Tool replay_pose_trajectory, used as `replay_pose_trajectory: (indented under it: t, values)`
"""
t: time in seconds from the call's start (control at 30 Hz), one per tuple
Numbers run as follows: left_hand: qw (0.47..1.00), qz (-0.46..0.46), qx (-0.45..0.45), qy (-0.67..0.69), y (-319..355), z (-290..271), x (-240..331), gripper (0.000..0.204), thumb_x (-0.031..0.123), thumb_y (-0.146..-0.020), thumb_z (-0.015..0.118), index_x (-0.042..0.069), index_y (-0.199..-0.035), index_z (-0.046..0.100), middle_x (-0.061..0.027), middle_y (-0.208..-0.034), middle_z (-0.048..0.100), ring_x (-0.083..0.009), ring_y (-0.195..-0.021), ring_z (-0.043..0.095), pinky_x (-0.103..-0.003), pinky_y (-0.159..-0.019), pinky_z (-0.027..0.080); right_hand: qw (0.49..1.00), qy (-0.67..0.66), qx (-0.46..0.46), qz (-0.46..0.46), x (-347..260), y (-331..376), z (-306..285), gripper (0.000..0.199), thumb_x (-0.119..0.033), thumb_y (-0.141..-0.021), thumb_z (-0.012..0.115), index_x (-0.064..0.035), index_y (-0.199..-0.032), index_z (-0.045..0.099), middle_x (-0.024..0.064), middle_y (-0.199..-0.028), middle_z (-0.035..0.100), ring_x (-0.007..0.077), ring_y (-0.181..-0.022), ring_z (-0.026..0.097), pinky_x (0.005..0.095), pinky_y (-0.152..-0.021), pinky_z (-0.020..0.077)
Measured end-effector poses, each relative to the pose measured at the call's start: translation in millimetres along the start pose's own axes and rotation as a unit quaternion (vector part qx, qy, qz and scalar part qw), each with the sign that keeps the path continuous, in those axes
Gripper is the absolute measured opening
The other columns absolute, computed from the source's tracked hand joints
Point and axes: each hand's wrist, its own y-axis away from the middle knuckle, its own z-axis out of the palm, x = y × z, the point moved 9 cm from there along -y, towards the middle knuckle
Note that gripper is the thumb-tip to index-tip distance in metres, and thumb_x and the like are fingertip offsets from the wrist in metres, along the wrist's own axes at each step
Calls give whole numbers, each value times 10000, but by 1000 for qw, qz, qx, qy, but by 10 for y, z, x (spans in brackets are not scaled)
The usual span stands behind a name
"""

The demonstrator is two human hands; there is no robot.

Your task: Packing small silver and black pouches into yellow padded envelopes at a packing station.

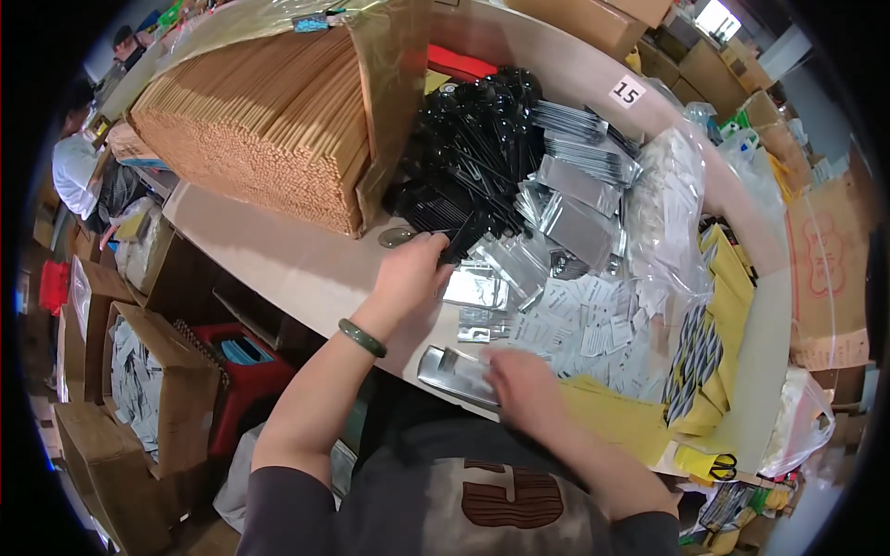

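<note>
My left hand (pixel 413 268) is at the near edge of a heap of thin black plastic pieces (pixel 477 139), its fingers curled in; what they grip is hidden. A dark, see-through oval piece (pixel 397 237) pokes out beside the fingertips, shaped like a spoon bowl. My right hand (pixel 527 382) is smeared by motion and sits low at the table's front edge. Beside its fingers lies a shiny silver tray-like piece (pixel 456 373). Clear flat packets (pixel 513 269) and small white printed slips (pixel 579 320) are spread beyond the hands.
A large bundle of thin brown sticks (pixel 250 130) in plastic wrap stands at the left of the table (pixel 269 246). Stacked silver packets (pixel 579 227), a clear bag of white items (pixel 667 213) and yellow sheets (pixel 728 315) lie at the right. Cardboard boxes (pixel 153 389) stand lower left.
</note>
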Motion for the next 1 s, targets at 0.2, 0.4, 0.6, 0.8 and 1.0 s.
replay_pose_trajectory:
  t: [0.2, 0.4, 0.6, 0.8, 1.0]
  values:
    - [992, -75, 60, 85, 317, -115, -78, 194, 13, -802, 583, 28, -995, 580, -186, -956, 639, -398, -902, 626, -438, -760, 506, 971, 147, 98, -160, -209, 269, -45, 253, -73, -805, 686, -71, -1053, 635, 60, -969, 613, 262, -965, 611, 443, -941, 451]
    - [993, -92, 64, 34, 1230, -316, -259, 352, 29, -807, 704, 66, -1146, 618, -155, -957, 619, -336, -900, 642, -397, -781, 525, 977, 85, 145, -130, -110, 502, -306, 320, -67, -815, 681, -55, -1132, 646, 58, -1064, 639, 237, -988, 618, 451, -933, 463]
    - [962, -23, -172, 212, 1332, 112, 329, 274, 185, -816, 766, 166, -1082, 701, -69, -916, 612, -228, -741, 654, -300, -623, 529, 963, 99, 151, -202, -157, 659, -399, 367, -80, -824, 653, -37, -1188, 647, 121, -1215, 642, 247, -1122, 617, 460, -985, 454]
    - [916, 392, -53, -66, 995, -148, 957, 359, 180, -836, 727, 143, -1183, 640, -92, -1005, 648, -273, -888, 645, -403, -734, 528, 953, 199, 53, -221, -80, 647, 22, 370, -118, -822, 649, -32, -1182, 652, 113, -1253, 648, 256, -1204, 600, 474, -1028, 436]
    - [941, -8, 203, -270, -343, -2301, 356, 233, 258, -838, 715, 40, -918, 703, -167, -858, 682, -371, -823, 664, -462, -687, 530, 948, 204, 66, -237, -194, 688, -18, 340, -123, -845, 661, -34, -1172, 646, 115, -1255, 646, 256, -1192, 607, 470, -1019, 442]
